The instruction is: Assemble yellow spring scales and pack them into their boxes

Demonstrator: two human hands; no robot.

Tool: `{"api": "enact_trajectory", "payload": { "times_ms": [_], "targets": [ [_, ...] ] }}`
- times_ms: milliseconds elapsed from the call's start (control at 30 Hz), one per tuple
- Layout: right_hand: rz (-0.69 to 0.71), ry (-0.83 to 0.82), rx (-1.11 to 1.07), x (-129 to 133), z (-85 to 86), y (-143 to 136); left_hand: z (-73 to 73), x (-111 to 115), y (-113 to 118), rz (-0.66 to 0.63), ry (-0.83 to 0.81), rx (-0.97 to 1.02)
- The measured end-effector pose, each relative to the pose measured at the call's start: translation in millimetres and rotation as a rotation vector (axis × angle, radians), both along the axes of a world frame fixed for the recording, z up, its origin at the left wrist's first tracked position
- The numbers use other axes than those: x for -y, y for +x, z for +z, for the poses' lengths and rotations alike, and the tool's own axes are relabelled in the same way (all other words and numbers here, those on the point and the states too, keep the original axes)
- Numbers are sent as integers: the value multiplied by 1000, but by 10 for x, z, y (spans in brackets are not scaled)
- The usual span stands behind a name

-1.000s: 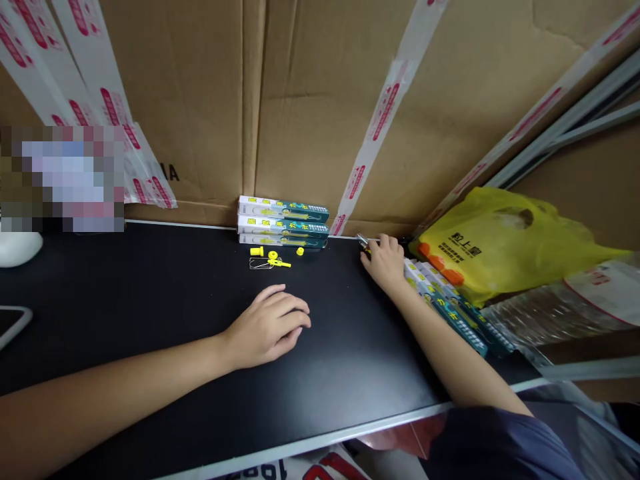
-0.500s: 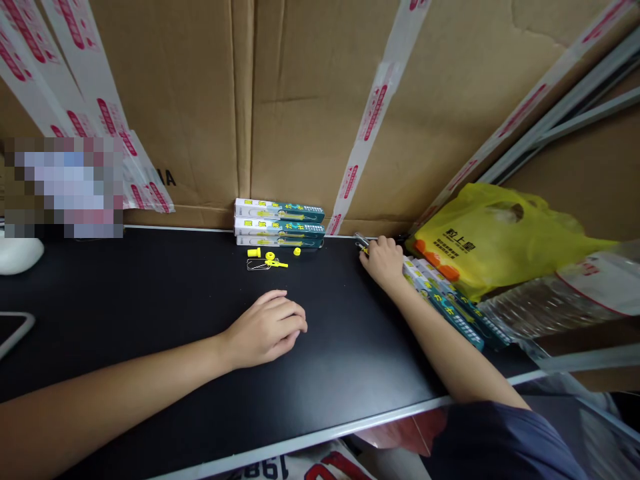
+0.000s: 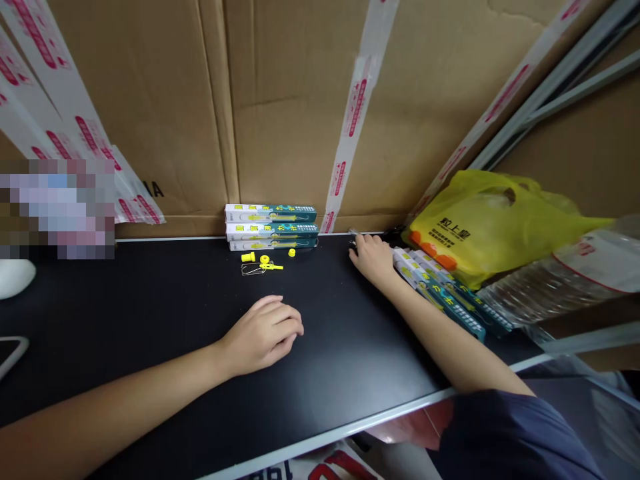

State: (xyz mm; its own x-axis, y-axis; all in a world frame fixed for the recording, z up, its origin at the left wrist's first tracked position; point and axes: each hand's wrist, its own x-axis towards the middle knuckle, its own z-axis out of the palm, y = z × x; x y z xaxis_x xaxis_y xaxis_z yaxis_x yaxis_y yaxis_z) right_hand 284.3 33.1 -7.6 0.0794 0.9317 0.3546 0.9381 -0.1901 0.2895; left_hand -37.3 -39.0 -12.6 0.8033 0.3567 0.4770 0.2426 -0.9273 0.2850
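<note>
My left hand (image 3: 265,333) rests palm down on the black tabletop (image 3: 320,393), fingers loosely curled together; no object shows in it. Beyond it lie small spring-scale parts: a yellow plug (image 3: 248,257), a yellow ring (image 3: 265,259), a small yellow cap (image 3: 292,253) and a bent wire hook piece (image 3: 253,269) beside a thin yellow stem (image 3: 273,267). At the table's back edge, my right hand (image 3: 373,259) is bent over small clear and metallic parts (image 3: 353,239). Its fingers are curled, and they mostly hide what is under them.
Spring-scale boxes (image 3: 273,227) are stacked against the cardboard (image 3: 285,133). More such boxes (image 3: 440,293) lie right of my right forearm, beside a yellow plastic bag (image 3: 480,227) and a clear plastic bottle (image 3: 535,300). A white rounded object (image 3: 15,277) stands at far left.
The view has shifted slightly. My right hand stays at the back edge and now covers more of the small parts; a yellow bit seen beside its fingers is hidden. My left hand stays put.
</note>
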Motion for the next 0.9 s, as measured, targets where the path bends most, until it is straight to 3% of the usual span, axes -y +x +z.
{"api": "enact_trajectory", "payload": {
  "times_ms": [367, 500, 600, 667, 767, 900],
  "targets": [
    [123, -81, -119, 47, 51, -215, 6, 3, 13, 22, 36, 6],
    [290, -113, -195, 257, 94, -566, 13, 7, 14, 186, 107, 36],
    [637, -189, -507, 519, 108, -859, 7, -16, 10, 335, 148, 40],
    [757, -272, -696, 686, 118, -1005, 1, -42, 7, 372, 140, 17],
    [819, -387, -859, 844, 145, -1120, 1, -74, 8, 341, 88, -59],
    [808, -441, -952, 867, 155, -1146, 15, -82, 12, 280, 61, -119]
  ]
}}
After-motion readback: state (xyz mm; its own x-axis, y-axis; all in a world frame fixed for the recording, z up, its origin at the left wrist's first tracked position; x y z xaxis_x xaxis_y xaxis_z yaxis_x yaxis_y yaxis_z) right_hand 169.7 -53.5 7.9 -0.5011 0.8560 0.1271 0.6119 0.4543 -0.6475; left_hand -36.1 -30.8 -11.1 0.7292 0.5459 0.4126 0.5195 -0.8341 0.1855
